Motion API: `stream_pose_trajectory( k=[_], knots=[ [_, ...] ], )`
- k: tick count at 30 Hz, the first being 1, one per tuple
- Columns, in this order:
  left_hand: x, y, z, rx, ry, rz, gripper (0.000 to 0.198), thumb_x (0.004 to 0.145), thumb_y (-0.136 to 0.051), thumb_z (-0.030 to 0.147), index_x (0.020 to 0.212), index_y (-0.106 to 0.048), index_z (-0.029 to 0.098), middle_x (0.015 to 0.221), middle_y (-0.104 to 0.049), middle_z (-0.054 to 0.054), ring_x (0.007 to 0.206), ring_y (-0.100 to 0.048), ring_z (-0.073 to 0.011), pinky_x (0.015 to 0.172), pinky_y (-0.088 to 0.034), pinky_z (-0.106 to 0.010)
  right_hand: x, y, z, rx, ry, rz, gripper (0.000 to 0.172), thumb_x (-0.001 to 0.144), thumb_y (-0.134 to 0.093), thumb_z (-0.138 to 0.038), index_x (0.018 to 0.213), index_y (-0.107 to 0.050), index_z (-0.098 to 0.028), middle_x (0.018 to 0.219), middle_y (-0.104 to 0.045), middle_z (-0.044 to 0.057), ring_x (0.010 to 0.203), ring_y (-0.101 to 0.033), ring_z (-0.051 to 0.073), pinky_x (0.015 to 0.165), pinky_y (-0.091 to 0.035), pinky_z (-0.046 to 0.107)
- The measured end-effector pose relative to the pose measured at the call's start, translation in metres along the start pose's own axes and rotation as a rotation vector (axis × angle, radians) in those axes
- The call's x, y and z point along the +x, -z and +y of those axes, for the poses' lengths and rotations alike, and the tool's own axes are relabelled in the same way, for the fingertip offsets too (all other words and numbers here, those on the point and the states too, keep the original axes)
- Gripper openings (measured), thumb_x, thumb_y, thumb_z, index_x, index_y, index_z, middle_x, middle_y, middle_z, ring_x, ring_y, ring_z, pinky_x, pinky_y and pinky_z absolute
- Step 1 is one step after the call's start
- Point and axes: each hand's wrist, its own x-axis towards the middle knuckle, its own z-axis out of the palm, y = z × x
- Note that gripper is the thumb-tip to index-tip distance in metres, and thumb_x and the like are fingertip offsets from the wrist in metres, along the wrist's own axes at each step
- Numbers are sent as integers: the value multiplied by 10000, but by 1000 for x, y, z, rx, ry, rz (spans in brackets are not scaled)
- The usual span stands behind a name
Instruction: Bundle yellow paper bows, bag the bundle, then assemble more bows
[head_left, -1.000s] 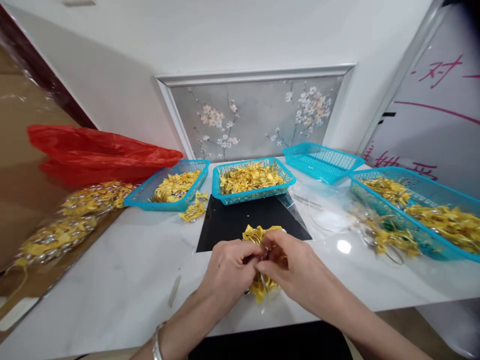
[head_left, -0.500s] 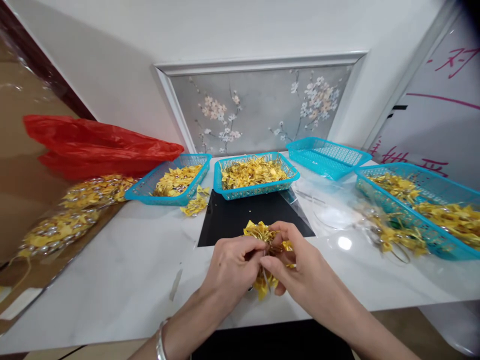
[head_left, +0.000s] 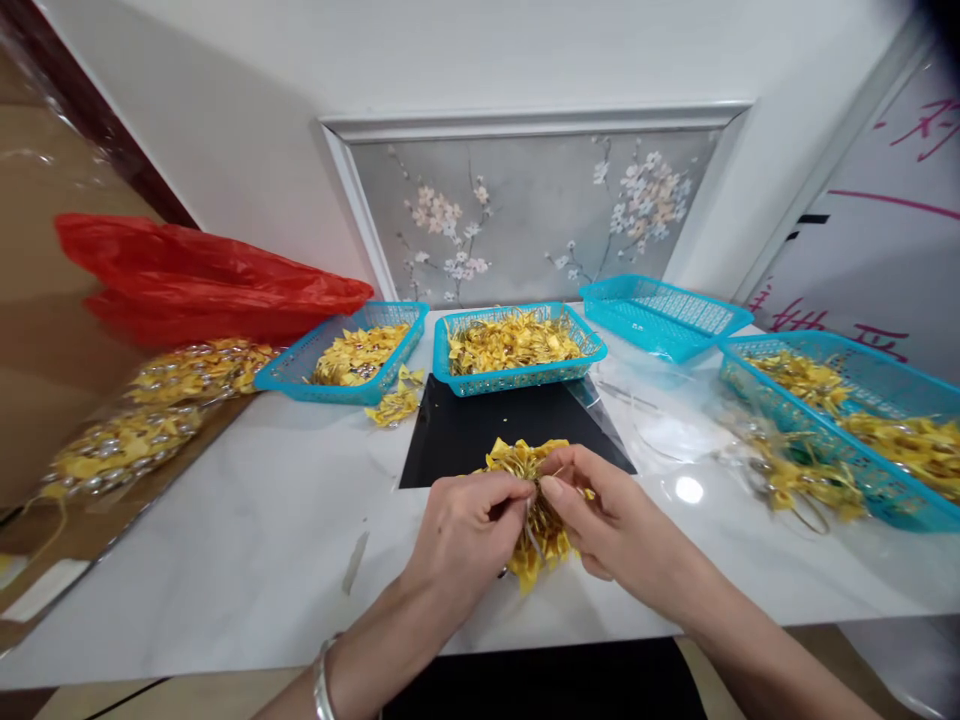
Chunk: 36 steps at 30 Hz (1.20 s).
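A bunch of small yellow bows [head_left: 529,462] lies at the near edge of the white table [head_left: 247,560], partly on a black mat [head_left: 480,430]. My left hand [head_left: 465,535] and my right hand [head_left: 607,515] meet over this bunch, both with fingers pinched closed on the yellow bows and a thin wire among them. Part of the bunch hangs below my fingers. A silver bracelet circles my left wrist.
A blue basket of yellow bows [head_left: 517,350] stands behind the mat, another blue basket [head_left: 345,360] to its left, an empty basket [head_left: 660,315] at the back right and a long basket [head_left: 847,420] at the right. Red plastic bag [head_left: 202,285] and bagged bows [head_left: 150,410] lie left.
My hands stay on the bunch and shift slightly; the right fingers have moved up to pinch at the top of it. The camera view has drifted a little.
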Motion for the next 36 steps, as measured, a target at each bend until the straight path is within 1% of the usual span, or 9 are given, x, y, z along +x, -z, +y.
stream_pose_trajectory(
  k=[2,5,9,12,16,21,26,31,36],
  knots=[
    [0,0,1,2,-12,14,240,746,-560,45,733,-756,183,638,-739,12,539,-642,-115,523,-439,-195,-3,-2,-3,-6,-46,-47,256,924,-486,-418,1088,-457,-224,717,-513,-53,374,-370,26,322,-292,157],
    [0,-2,2,8,-23,28,234,743,-571,33,701,-751,177,622,-734,8,522,-631,-111,513,-429,-196,-5,-7,-7,95,-140,-135,379,881,-534,-344,1208,-370,-242,756,-567,-50,337,-407,33,308,-328,165],
    [-1,-4,2,21,-38,46,249,758,-555,42,673,-746,176,597,-722,4,507,-615,-112,518,-423,-206,-5,-10,-9,291,-218,-198,441,837,-562,-340,1210,-358,-225,653,-501,-89,349,-368,38,331,-353,171],
    [-2,-4,0,22,-39,44,253,742,-548,36,686,-749,179,613,-726,5,511,-612,-110,510,-412,-202,-3,-9,-9,256,-189,-149,353,863,-538,-394,1151,-400,-240,594,-403,-114,379,-298,43,339,-300,158],
    [-2,-3,-2,13,-21,35,269,733,-527,26,675,-746,172,572,-697,12,494,-585,-104,495,-392,-200,3,-4,-3,62,-148,-102,198,925,-438,-415,998,-469,-233,523,-318,-118,376,-219,51,327,-188,157],
    [-2,0,-2,-34,39,1,241,739,-541,45,645,-733,158,556,-695,11,494,-594,-109,485,-395,-194,14,2,5,-158,5,-82,129,908,-468,-286,835,-535,-204,557,-410,-73,447,-338,64,398,-256,171],
    [-3,0,-1,-78,82,-18,240,739,-536,58,695,-748,161,627,-734,-3,542,-633,-127,523,-426,-204,16,1,1,-198,-24,-49,114,896,-446,-269,825,-513,-210,474,-356,-99,387,-318,77,391,-246,190],
    [-2,0,-2,-124,149,-40,242,741,-526,76,722,-749,167,654,-733,-8,575,-634,-136,554,-437,-221,17,1,5,-261,75,-38,141,891,-443,-260,762,-477,-215,549,-405,-66,483,-378,100,442,-287,202],
    [7,8,-10,-251,243,-192,197,743,-562,126,736,-751,179,684,-729,-4,626,-642,-143,558,-460,-208,16,-2,8,-450,236,71,127,911,-387,-235,825,-481,-223,629,-480,-40,520,-431,121,501,-309,233]
  ],
)
